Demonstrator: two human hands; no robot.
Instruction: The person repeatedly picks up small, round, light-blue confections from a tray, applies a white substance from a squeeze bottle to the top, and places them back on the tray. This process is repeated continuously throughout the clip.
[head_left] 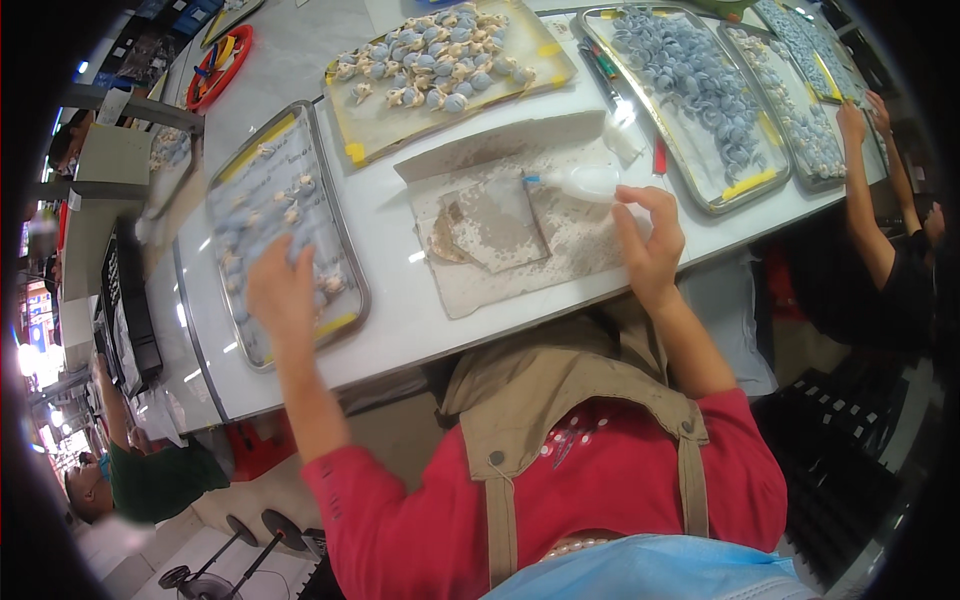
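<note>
A small translucent squeeze bottle (588, 182) with a thin blue tip lies nearly level, its tip pointing left. Thumb and forefinger of my right hand (652, 245) pinch its rear end. Below the bottle is a stained sheet of cardboard (475, 290) with a smaller worn piece (500, 225) on it. On the left, my left hand (280, 290) is over a metal-rimmed tray (358, 270) of small blue and cream figurines (298, 190). Motion smears its fingers, and whether they hold a figurine cannot be made out.
A yellow-edged board (365, 130) heaped with blue and cream pieces lies at the back. To the right stands a tray (715, 200) of blue curled parts, beside another filled tray (830, 175). Pens (603, 65) lie between. Co-workers' arms (865, 200) reach in at right; another person (150, 470) sits left.
</note>
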